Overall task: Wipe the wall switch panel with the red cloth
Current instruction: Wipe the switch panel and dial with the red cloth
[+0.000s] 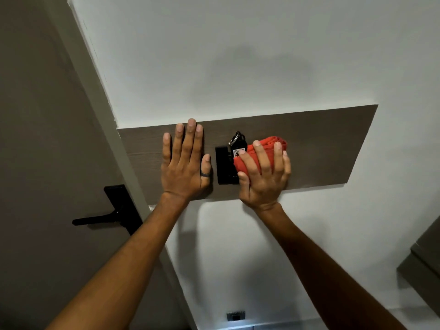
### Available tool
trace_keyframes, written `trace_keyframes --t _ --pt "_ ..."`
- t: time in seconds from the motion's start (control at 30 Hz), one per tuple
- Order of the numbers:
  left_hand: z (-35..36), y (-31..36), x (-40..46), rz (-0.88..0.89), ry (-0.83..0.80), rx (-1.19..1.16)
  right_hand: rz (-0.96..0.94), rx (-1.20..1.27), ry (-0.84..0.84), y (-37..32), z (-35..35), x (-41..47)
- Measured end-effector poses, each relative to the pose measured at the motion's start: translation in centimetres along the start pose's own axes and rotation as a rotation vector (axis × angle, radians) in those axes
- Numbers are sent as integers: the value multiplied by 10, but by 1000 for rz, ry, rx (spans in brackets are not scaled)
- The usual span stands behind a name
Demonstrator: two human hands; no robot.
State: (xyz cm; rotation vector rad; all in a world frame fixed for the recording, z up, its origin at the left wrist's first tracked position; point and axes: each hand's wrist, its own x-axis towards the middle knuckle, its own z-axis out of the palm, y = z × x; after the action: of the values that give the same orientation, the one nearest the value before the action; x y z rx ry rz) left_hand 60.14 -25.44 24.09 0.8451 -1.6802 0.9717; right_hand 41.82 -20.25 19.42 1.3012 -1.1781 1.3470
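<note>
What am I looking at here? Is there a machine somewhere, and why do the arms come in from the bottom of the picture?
There is no machine. The one picture comes from a wide-angle camera worn on a person's head, so their own bare arms reach up from the bottom edge. They face a wall with a brown board fixed across it. The left hand, with a ring on the thumb, lies flat and open on that board. The right hand presses a folded red cloth against the black switch panel, covering its right part. A key tag on a ring hangs at the panel's top. At the left is a door with a black lever handle.
</note>
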Motion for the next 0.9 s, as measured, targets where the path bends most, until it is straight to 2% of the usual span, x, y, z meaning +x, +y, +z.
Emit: trace_keyframes --t 0.07,0.17,0.23,0.5,0.57,0.67,0.73,0.83,0.9 --pt "0 0 -2 -3 -5 2 -12 15 -3 11 -7 5" --pt "-1 2 4 -1 8 22 230 -1 47 4 0 29" --pt "-1 0 3 2 4 16 279 21 49 -6 5 29" --pt "3 0 -3 18 19 40 -75 -67 -13 32 -8 -26" --pt "4 -3 0 27 27 49 -52 -39 20 34 -3 -5" --pt "7 -6 1 43 33 73 122 11 64 20 13 31" --pt "6 -4 -3 32 20 45 150 22 45 15 10 19" --pt "7 -3 -7 39 23 50 4 -11 -11 27 -9 -31" --pt "7 -3 -4 34 34 52 -89 -5 -34 42 -11 -33"
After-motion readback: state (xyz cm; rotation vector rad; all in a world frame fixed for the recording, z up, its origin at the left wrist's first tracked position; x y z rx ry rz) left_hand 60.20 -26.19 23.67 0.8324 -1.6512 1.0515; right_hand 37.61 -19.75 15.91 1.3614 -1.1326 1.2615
